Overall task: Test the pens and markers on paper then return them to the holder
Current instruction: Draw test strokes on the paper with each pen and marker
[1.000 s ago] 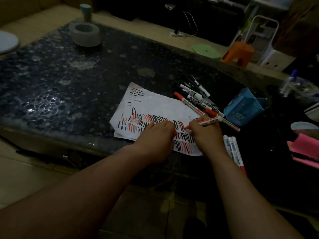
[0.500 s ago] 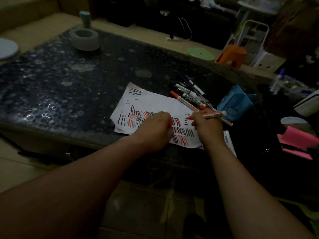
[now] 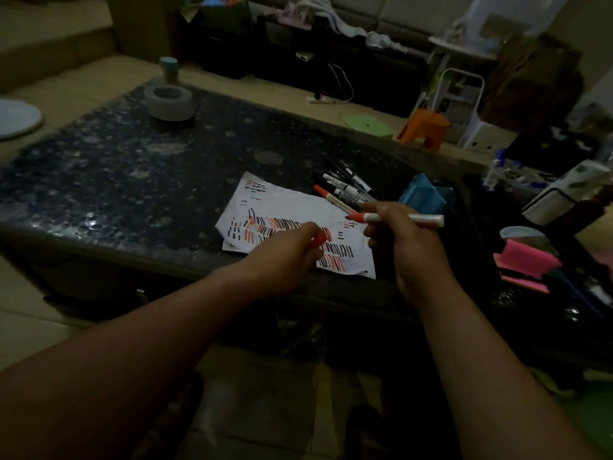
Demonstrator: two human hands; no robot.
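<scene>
Ok so your right hand (image 3: 403, 242) is curled around a white-barrelled marker (image 3: 414, 219), uncapped. Its red tip points toward frame left and sits just above the right part of the paper (image 3: 292, 207); I can't tell if it's actually touching. Your left hand (image 3: 285, 252) is pinching what looks like the red cap (image 3: 320, 240) in its fingertips, hovering over the middle of the sheet.

The paper lies center frame near the front edge of the dark pebbly table (image 3: 132, 180), already covered with rows of short red and black strokes, and a second sheet peeks out under its lower-left corner.

The rest of the pens and markers (image 3: 345, 187) are in a loose pile on the table just past the paper's upper-right edge, one with a red cap at the near side. The blue holder (image 3: 424, 195) is right beside that pile, just above your right hand in the frame. It's too dark to say whether anything's in it.

Other stuff: a gray ring (image 3: 169, 102) at upper left on the table, an orange stool (image 3: 426, 127) on the floor behind, and pink notes (image 3: 524, 263) at the right edge.
</scene>
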